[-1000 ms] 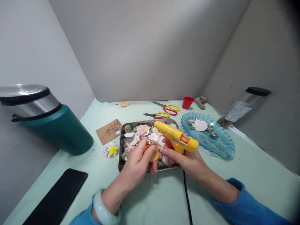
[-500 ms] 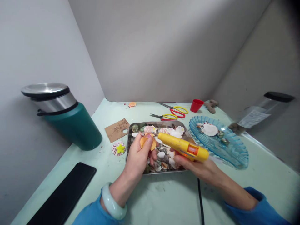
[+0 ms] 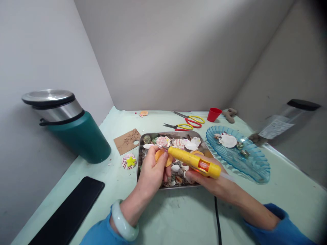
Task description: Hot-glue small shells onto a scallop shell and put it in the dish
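My left hand [image 3: 150, 173] is closed round a small orange shell [image 3: 160, 156], held above the left half of a steel tray [image 3: 139, 160] filled with several seashells. My right hand [image 3: 214, 182] grips a yellow hot glue gun [image 3: 192, 162], whose nozzle touches the orange shell at its upper edge. The gun's black cord [image 3: 218, 221] runs down toward me across the table. Both sleeves are blue, and a pale bangle [image 3: 122, 223] sits on my left wrist.
A blue glass dish [image 3: 255, 163] with a few shells lies right of the tray. Two scissors [image 3: 187, 123], a red cup [image 3: 214, 114], a cardboard tag [image 3: 127, 141], a decorated shell with a yellow star [image 3: 129, 161], a green steel-lidded bin [image 3: 68, 127] and a black slab [image 3: 68, 212] surround it.
The view swung since one second ago. The gun's nozzle has come down onto the orange shell, and my right hand shifted slightly left with it.
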Available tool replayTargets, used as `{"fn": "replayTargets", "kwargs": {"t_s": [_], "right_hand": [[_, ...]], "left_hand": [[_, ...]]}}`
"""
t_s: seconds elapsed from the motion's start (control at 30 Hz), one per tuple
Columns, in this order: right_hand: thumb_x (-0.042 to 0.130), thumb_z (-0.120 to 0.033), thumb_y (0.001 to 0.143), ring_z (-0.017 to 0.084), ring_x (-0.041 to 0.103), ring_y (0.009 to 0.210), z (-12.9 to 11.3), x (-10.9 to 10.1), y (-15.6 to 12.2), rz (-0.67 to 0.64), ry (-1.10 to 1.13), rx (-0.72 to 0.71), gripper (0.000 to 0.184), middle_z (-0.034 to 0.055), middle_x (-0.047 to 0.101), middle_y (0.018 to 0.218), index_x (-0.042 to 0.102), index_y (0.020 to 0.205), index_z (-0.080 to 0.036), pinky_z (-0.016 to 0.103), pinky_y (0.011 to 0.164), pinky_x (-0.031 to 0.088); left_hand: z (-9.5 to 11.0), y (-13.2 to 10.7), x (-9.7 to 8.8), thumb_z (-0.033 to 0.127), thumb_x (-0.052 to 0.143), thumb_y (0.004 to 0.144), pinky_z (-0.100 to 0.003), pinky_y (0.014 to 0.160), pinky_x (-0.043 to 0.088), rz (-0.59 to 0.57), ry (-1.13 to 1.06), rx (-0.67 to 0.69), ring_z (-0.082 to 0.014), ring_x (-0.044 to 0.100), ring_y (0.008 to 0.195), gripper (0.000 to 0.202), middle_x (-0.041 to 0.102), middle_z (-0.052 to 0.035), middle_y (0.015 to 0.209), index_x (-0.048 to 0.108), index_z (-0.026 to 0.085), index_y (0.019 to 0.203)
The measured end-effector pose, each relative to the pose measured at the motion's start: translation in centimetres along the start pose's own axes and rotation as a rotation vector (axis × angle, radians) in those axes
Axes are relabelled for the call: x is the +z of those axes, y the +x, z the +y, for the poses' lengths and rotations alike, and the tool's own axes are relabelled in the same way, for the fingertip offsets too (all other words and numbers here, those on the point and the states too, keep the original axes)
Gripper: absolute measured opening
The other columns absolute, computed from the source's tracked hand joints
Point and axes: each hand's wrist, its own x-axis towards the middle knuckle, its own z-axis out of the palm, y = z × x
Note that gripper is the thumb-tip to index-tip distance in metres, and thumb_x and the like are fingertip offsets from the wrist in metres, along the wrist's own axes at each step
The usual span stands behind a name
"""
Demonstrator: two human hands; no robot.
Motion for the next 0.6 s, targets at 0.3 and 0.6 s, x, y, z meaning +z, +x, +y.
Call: {"fn": "replayTargets", "kwargs": {"t_s": [0.3,0.6], "right_hand": [[0.062,-0.039,0.086,0.016,0.051,0.064,-0.06,0.18,-0.04,0.033,0.014,0.028,0.021,-0.0005,0.058,0.072,0.056,0.076,-0.023,0.030,0.060,0.040],[0.063,-0.041,0.086,0.016,0.049,0.060,0.11,0.21,0.02,0.076,-0.005,0.012,0.023,-0.0009,0.056,0.067,0.056,0.073,-0.023,0.030,0.057,0.040]], "left_hand": [[-0.32,0.06,-0.08,0.045,0.052,0.090,-0.017,0.036,0.031,0.058,0.007,0.005,-0.0086,0.040,0.036,0.026,0.050,0.0087,0.045,0.044,0.022,0.097],[-0.25,0.46,-0.10,0.041,0.060,0.082,-0.017,0.034,0.030,0.125,-0.211,-0.040,-0.0072,0.041,0.035,0.028,0.054,0.0085,0.051,0.043,0.021,0.092]]}}
